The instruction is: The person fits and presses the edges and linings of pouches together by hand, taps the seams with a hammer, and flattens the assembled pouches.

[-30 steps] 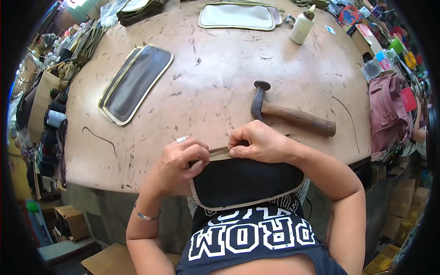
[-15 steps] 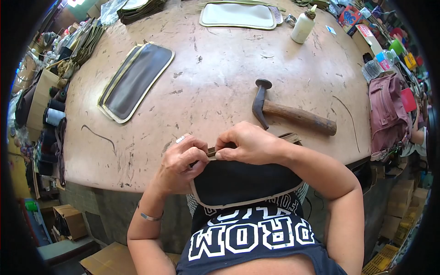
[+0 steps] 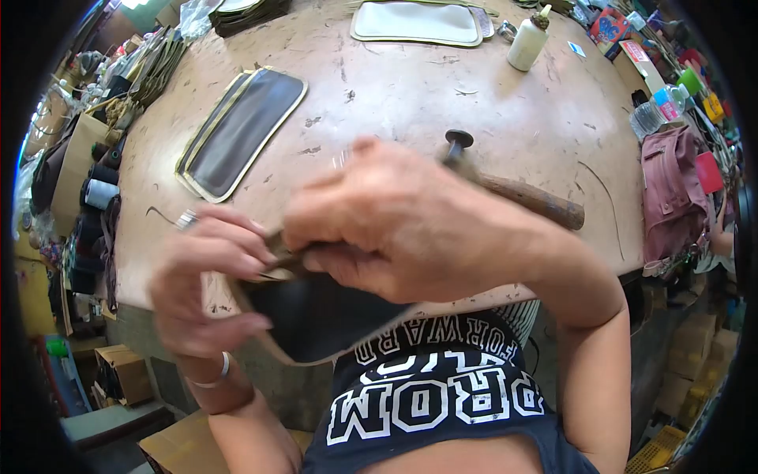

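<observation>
1. Head view, the thing in hand: a black, smooth, leather-like panel with a pale tan edging (image 3: 324, 312) is held at the near edge of the tabletop (image 3: 403, 87), in front of the person's dark shirt with white block lettering (image 3: 434, 403). The panel is tilted, and its upper edge is partly covered by both hands.

2. Head view, right hand: the right hand (image 3: 395, 217) reaches across the panel, its fingers curled and closed on the upper edge — the hand is blurred, so the exact pinch is unclear.

3. Head view, left hand: the left hand (image 3: 209, 284), with a silver-coloured ring (image 3: 186, 220), is at the panel's left end. Its fingers are near the upper corner and the thumb is well apart from them, lower down; blur leaves it impossible to tell whether they grip.

4. Head view, the tabletop: a hammer with a dark metal head and a brown wooden handle (image 3: 545, 203) lies beyond the right forearm, which partly hides it. Overlapping dark panels with pale edging (image 3: 253, 134) lie on the left. At the far side are a white panel with rounded corners (image 3: 414, 22) and — just beside it — a whitish squeeze bottle (image 3: 527, 45), upright.
</observation>
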Demonstrator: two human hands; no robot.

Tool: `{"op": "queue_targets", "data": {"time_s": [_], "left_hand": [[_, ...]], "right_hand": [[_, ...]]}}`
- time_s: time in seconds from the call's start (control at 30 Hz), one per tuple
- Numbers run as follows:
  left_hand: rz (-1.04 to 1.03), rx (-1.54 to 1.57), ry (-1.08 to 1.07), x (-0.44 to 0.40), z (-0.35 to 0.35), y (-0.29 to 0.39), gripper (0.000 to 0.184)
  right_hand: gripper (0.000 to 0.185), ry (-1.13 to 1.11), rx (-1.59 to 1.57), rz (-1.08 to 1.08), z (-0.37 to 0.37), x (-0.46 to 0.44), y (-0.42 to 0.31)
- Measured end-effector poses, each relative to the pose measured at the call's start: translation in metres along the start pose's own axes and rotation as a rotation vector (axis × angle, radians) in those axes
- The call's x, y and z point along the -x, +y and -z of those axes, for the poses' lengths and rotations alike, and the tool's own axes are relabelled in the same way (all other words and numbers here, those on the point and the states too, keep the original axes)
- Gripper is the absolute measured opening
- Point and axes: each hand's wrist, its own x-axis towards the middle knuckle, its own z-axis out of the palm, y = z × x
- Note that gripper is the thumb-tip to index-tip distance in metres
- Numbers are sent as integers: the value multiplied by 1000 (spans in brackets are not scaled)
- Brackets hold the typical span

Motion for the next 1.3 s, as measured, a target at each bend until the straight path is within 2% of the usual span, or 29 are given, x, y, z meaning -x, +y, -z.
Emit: {"op": "queue_targets", "data": {"time_s": [0.03,0.1,0.13,0.23,0.33,0.43,0.47,0.5,0.57,0.7,0.83,0.93,1.03,1.13,1.3], "left_hand": [[-32,83,53,-4,9,3,48],[4,-3,57,-15,21,8,52],[-61,-29,12,-22,25,-3,56],[-18,253,-100,-33,16,-37,55],[-10,541,-91,-35,-8,-54,52],[-63,584,-59,-43,-23,-48,52],[-65,600,-31,-47,-27,-44,53],[-53,590,-22,-51,-30,-40,52],[-22,570,-6,-59,-36,-33,52],[-112,475,-15,-74,-42,-27,47],[-180,494,-67,-79,-44,-33,46],[-136,589,-13,-79,-46,-27,46],[-109,554,-16,-79,-48,-25,45],[-124,468,-20,-80,-48,-25,45],[68,501,42,-83,-49,-20,48]], "right_hand": [[8,58,-1,75,10,-10,-5],[8,124,92,136,22,-21,-1],[8,200,80,193,23,-22,8],[10,174,37,79,23,-11,31],[14,177,64,6,24,9,35],[16,478,130,98,14,19,27],[20,520,246,126,17,24,20],[22,543,329,193,18,29,10],[25,508,155,133,9,34,-10],[32,503,192,47,11,36,-13],[33,488,-51,-26,12,41,-11],[26,503,-210,-90,12,43,-8],[16,576,-176,-107,11,43,-10],[14,638,-196,-136,7,42,-11],[14,695,-218,-159,-2,40,-3]]}}
